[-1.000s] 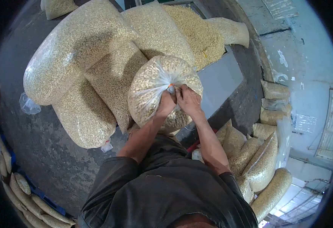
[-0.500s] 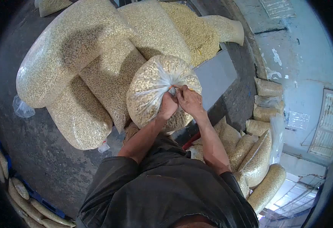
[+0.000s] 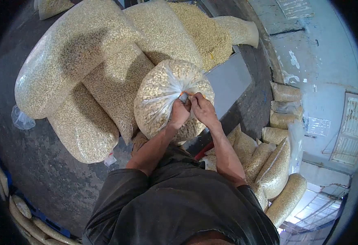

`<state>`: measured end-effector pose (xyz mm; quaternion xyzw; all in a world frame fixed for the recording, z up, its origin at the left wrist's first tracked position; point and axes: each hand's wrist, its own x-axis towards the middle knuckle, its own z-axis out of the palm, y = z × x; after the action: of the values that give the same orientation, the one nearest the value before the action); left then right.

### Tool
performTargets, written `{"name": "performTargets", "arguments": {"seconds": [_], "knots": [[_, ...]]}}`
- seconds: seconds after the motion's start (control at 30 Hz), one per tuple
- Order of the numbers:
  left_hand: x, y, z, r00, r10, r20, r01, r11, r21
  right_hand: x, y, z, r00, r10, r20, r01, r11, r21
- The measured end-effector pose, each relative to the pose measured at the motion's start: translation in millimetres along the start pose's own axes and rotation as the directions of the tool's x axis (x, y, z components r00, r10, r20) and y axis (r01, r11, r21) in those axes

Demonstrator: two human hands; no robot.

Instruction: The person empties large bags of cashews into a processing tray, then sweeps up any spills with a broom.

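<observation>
A clear plastic bag (image 3: 156, 96) full of pale kernels stands upright before me, its top gathered into a twisted neck. An orange tie (image 3: 182, 94) shows around that neck. My left hand (image 3: 180, 112) is closed on the gathered neck from the near side. Just right of it, my right hand (image 3: 204, 109) is closed in a pinch, and a bit of orange shows by its fingers. The fingertips of both hands nearly touch over the bag.
Large filled bags (image 3: 76, 57) lie piled at the upper left. Loose kernels (image 3: 207, 34) spread beside a grey board (image 3: 230, 79). More filled sacks (image 3: 275, 167) lean along the right wall (image 3: 330, 77). A blue pallet (image 3: 50, 222) with bags is at the lower left.
My right hand has shifted slightly, and more of the orange tie shows at the neck. The whole view has moved a little; the bag stands as before.
</observation>
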<state>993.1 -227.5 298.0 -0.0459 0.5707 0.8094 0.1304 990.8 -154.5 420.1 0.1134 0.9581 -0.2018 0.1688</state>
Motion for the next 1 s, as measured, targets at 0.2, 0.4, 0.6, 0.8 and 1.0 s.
{"name": "performTargets", "arguments": {"seconds": [0.2,0.4,0.6,0.8,1.0], "knots": [[-2.3,7.2,0.0,0.994,0.105,-0.012,-0.106,0.993,-0.054,-1.9,-3.9,3.1,0.981,-0.140,-0.132,0.119,0.980,-0.158],[-1.5,6.1,-0.7,0.992,0.129,0.018,-0.127,0.989,-0.082,1.7,-3.3,12.5,0.990,-0.109,-0.095,0.089,0.977,-0.196],[-1.3,8.7,-0.4,0.991,0.131,0.034,-0.123,0.977,-0.171,4.5,-7.0,14.0,0.991,-0.089,-0.103,0.057,0.957,-0.284],[-3.0,-0.7,3.5,0.996,0.079,0.031,-0.057,0.891,-0.451,6.1,-16.9,18.6,0.989,-0.081,-0.126,0.036,0.946,-0.322],[0.0,-10.9,-2.7,0.989,-0.001,0.151,0.043,0.961,-0.272,10.1,-9.1,18.9,0.998,-0.028,-0.056,0.010,0.955,-0.298]]}}
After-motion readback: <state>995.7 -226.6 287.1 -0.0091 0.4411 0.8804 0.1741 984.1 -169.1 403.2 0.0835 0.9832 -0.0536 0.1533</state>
